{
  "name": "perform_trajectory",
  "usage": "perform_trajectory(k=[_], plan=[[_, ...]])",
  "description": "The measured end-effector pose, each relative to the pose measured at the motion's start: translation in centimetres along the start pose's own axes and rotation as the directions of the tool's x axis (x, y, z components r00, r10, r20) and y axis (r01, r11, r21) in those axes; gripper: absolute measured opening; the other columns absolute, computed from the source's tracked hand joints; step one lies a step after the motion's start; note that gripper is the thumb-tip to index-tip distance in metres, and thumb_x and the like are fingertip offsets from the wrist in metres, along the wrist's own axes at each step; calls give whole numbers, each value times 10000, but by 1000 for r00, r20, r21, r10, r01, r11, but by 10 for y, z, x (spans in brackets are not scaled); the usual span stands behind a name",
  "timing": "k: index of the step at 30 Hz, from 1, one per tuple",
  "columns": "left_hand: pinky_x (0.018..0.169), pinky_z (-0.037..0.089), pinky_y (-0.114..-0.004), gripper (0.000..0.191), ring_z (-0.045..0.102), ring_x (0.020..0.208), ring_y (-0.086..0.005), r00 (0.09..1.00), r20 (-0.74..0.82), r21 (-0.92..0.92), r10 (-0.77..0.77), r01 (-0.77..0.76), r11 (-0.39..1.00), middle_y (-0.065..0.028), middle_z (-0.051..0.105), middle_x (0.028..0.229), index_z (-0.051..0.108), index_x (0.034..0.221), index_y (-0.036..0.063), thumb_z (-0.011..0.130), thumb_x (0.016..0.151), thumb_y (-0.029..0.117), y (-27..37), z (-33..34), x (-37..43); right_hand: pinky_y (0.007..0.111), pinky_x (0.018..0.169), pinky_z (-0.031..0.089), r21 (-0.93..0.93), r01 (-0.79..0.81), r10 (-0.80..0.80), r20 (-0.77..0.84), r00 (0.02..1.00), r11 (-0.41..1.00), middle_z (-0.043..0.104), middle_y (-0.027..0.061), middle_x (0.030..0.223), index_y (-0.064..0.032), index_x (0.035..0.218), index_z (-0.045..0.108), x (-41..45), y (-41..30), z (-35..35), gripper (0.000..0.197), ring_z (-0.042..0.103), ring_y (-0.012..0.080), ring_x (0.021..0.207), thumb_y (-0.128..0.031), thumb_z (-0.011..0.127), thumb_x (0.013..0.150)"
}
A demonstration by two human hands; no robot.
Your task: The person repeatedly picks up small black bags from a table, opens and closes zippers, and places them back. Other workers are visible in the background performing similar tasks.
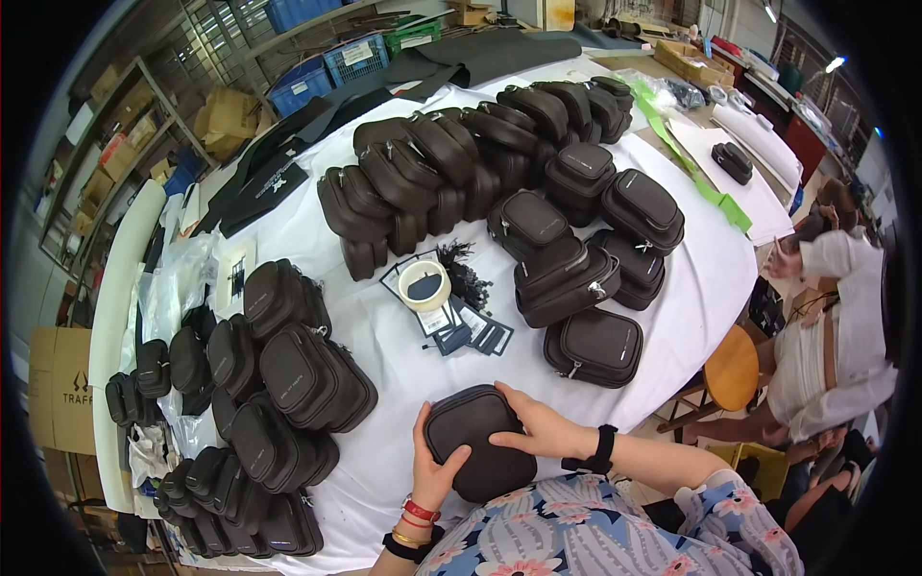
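Note:
Between both hands I hold a dark brown zippered pouch point(481, 439) near the table's front edge, its plain face turned up. My left hand point(437, 461) grips its left side, thumb on the face. My right hand point(536, 425) holds the upper right side, thumb also across the face. Beyond the pouch, a roll of cream tape point(424, 285) lies on a spread of dark hang tags point(472, 330) with black strings point(464, 277) bunched beside it. A similar pouch point(594, 347) with a silver zipper pull lies just right of the tags.
Stacked dark pouches stand along the back point(432, 158), at the left point(310, 374) and at the right point(569, 281) of the white-covered table point(392, 374). A green strip point(677, 155) runs along the far right. A person in white point(828, 331) is at the right, by a wooden stool point(730, 369).

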State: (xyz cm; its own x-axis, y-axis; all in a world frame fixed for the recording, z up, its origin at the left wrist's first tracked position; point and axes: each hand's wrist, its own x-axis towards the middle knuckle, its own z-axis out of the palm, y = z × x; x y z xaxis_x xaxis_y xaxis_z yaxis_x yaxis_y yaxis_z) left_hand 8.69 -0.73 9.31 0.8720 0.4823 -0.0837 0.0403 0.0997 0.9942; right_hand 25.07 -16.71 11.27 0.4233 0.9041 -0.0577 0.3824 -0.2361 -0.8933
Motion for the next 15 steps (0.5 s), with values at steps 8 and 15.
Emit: perform_trajectory(k=[8,15], plan=[[1089,379,-374,900,404,1349,-272,982,-14,-69,189,-189,980,-216,228,1551,69,1534,-2,672,868,47,54,12,13,386,864,494,-114,190,-216,-290,932,975,540,256,1179,60,1432,307,-6,-54,-25,792,594,381,1023,-288,726,858],[1019,442,-339,838,516,1236,-245,974,-105,34,202,-199,979,-219,415,1435,202,1508,-32,715,850,56,73,29,10,390,871,500,-66,67,-88,-390,917,996,561,236,1158,49,1382,379,-12,-69,-18,765,606,370,1027,-310,760,824]])
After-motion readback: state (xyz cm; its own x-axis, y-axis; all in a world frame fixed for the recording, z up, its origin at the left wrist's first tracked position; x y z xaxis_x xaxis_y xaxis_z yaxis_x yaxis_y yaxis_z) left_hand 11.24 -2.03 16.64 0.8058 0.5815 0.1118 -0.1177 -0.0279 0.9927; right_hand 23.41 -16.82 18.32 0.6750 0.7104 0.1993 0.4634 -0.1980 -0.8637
